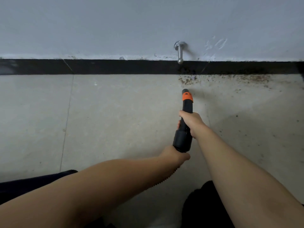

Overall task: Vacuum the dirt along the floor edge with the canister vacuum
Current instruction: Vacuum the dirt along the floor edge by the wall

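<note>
Most of the gritty brown dirt remained, as I judged it: a speckled band along the glossy black skirting strip, centre to right of frame; floor to the left looked clean. Black plastic vacuum nozzle with orange collar, centre frame, tip just short of the dirt. Right hand wrapped round its barrel; left hand gripped the ribbed hose end below. Matte pale tile floor; steel doorstop above.
</note>
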A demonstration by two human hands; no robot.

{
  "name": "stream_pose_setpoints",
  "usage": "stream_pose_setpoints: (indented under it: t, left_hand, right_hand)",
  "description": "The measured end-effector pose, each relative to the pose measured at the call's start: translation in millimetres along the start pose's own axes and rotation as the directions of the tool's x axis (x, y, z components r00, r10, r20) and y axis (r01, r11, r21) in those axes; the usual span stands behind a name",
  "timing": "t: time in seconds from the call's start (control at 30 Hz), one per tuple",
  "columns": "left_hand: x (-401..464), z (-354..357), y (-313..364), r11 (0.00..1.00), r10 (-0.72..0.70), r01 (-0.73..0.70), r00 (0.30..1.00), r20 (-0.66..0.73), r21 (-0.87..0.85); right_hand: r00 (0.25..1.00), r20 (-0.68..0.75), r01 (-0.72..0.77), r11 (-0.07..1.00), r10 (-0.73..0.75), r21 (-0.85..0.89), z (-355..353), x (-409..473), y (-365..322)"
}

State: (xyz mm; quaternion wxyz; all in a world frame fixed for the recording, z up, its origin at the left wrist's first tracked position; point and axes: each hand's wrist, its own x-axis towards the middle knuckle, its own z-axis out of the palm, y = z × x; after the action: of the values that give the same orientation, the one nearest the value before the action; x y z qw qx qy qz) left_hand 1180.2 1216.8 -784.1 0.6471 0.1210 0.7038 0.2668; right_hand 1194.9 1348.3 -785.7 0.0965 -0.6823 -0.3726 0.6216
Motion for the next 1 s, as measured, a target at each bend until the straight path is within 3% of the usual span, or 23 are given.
stream_pose_setpoints:
  t: [0.13,0.33,0.63,0.87,1.0]
  left_hand:
    - [5.2,13.6,12.5,0.997,0.02,-0.021,1.0,0.023,0.072]
    - [11.5,31.7,30.8,0.999,0.033,-0.033,0.999,-0.001,0.022]
    - [14.8,20.9,2.4,0.998,-0.012,0.0,0.984,-0.179,-0.066]
    - [18.1,45.3,26.2,0.998,0.003,-0.001,0.999,-0.038,0.058]
    - [25.6,56.3,49.6,0.999,0.019,-0.02,1.0,0.017,0.039]
  right_hand:
    - [0.999,-0.005,-0.034,0.997,0.034,0.076,-23.3,8.7,-3.6]
    - [0.998,0.042,-0.049,0.996,0.046,0.076,-42.3,21.6,-17.7]
    - [0.975,0.219,0.05,0.994,-0.027,-0.099,2.2,10.1,-10.8]
    - [0.993,0.113,-0.038,0.998,0.043,-0.046,-49.1,26.2,-18.5]
    - [0.995,0.064,-0.067,0.996,0.072,-0.066,-68.3,38.2,-37.1]
